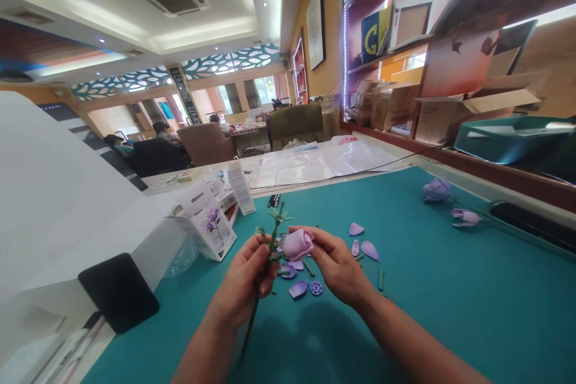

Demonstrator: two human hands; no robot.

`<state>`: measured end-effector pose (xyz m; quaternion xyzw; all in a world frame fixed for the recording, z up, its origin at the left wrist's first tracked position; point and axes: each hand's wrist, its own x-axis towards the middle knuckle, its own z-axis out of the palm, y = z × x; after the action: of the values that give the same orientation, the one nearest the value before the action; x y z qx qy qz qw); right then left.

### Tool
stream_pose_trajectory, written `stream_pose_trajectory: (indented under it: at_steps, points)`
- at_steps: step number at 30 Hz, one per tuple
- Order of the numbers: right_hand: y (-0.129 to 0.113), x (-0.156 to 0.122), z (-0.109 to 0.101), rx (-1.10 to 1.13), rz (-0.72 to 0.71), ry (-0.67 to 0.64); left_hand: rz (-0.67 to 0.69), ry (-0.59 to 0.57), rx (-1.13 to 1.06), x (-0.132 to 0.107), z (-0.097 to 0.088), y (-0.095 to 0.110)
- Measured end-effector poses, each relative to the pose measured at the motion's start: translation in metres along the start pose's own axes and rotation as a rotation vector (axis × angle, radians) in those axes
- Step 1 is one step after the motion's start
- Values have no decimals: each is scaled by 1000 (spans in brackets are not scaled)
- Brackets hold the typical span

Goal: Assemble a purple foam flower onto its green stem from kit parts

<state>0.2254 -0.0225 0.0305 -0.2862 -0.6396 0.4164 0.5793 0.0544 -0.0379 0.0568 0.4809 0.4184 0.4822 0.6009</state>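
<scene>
My left hand is closed around a dark green plastic stem with small leaves, held upright over the teal table mat. My right hand pinches a lilac flower bud and holds it against the stem. Just beyond and below my hands lie loose lilac petals, a curved purple petal piece, a small purple wheel-shaped part and short green stem bits.
Two finished lilac flowers lie at the far right. A white product box with a flower picture stands at the left, beside a black pad. Shelves with cardboard boxes and a teal tray line the right wall. People sit at the back.
</scene>
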Motion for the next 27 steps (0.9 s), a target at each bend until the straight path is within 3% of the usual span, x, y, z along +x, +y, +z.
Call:
stream_pose_trajectory:
  at_steps: [8,14,20,27]
  points:
    - [1,0,1,68,35,-14,192,143,244,0,3,4]
    - [2,6,-11,102,104,122,261,161,509,2,-3,11]
    - [3,11,-23,101,94,164,237,33,789,3,-4,17]
    - [14,13,-27,-102,75,62,67,-112,839,3,-1,17]
